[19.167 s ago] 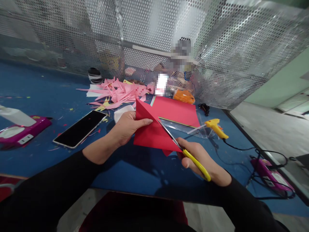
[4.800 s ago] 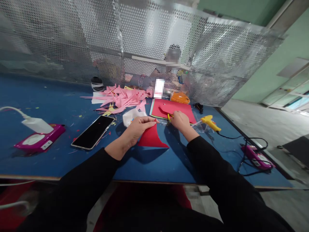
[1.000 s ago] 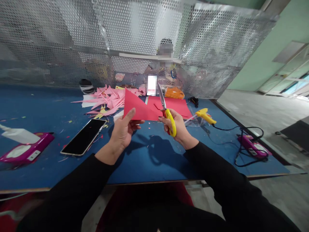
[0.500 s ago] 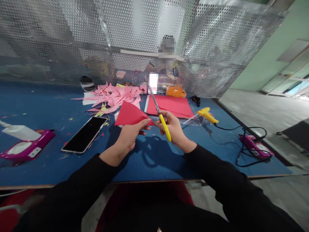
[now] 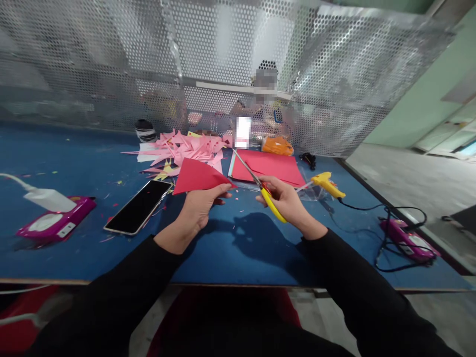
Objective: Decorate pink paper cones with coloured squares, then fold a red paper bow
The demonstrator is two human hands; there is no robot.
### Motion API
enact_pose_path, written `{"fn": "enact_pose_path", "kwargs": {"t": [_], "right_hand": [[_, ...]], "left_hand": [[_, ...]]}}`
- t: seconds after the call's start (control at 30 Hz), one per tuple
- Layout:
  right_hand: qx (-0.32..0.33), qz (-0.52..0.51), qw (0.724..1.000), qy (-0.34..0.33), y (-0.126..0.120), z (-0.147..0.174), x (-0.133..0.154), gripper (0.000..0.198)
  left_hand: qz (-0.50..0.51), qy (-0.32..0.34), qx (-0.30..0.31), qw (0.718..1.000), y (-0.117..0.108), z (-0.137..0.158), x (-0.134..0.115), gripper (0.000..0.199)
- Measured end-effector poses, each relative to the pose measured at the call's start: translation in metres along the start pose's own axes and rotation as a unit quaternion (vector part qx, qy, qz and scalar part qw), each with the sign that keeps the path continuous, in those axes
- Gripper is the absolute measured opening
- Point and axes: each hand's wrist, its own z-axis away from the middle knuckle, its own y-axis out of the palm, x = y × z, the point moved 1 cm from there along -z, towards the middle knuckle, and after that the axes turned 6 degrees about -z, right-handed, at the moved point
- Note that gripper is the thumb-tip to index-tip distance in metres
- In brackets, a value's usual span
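Observation:
Pinched between the thumb and fingers of my left hand [image 5: 201, 206] is a folded piece of red paper [image 5: 199, 177], roughly triangular, its narrow tip pointing right. My right hand [image 5: 284, 201] grips a pair of scissors [image 5: 273, 204] with yellow handles. The blades point up and left, look closed, and are apart from the paper in my left hand. Beyond the scissors lies a stack of red sheets [image 5: 277, 166]. Pink paper strips [image 5: 193, 148] are heaped behind the folded piece, with some yellow scraps [image 5: 165, 171] by them.
A phone [image 5: 139, 207] and a purple power strip [image 5: 55, 220] with a white plug lie left. At right are a yellow glue gun [image 5: 327, 184], its black cord and another purple power strip [image 5: 409, 240]. An orange bag [image 5: 278, 146] sits before the perforated silver sheet [image 5: 223, 44]; a person is behind it.
My right hand has moved right with the scissors, away from the folded paper's tip that its fingers were near. My left hand still holds the paper. The camera view has shifted slightly.

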Motion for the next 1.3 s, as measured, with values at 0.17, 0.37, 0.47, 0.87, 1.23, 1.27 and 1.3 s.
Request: {"fn": "enact_pose_path", "kwargs": {"t": [0.17,0.37,0.47,0.87,1.23,1.27,1.3], "right_hand": [[0.057,0.133,0.989,-0.012,-0.015,0.015,0.003,0.056],[0.065,0.18,0.981,-0.042,-0.016,0.017,0.002,0.058],[0.076,0.211,0.972,-0.065,-0.015,0.017,0.004,0.057],[0.086,0.232,0.964,-0.093,-0.01,0.019,0.002,0.052],[0.085,0.222,0.967,-0.089,-0.01,0.02,-0.001,0.051],[0.084,0.223,0.967,-0.09,-0.009,0.02,-0.001,0.052],[0.081,0.223,0.967,-0.091,-0.009,0.02,-0.002,0.052]], "left_hand": [[0.034,0.011,-0.022,0.999,-0.002,-0.001,-0.002,0.022],[0.049,0.027,-0.04,0.998,-0.001,0.0,-0.004,0.02],[0.05,0.037,-0.041,0.997,-0.001,0.001,-0.005,0.014],[0.046,0.051,-0.054,0.996,0.002,0.003,-0.006,0.015],[0.062,0.049,-0.054,0.995,0.004,0.003,-0.007,0.016],[0.063,0.047,-0.054,0.995,0.004,0.003,-0.007,0.015],[0.066,0.044,-0.054,0.995,0.004,0.003,-0.007,0.014]]}}
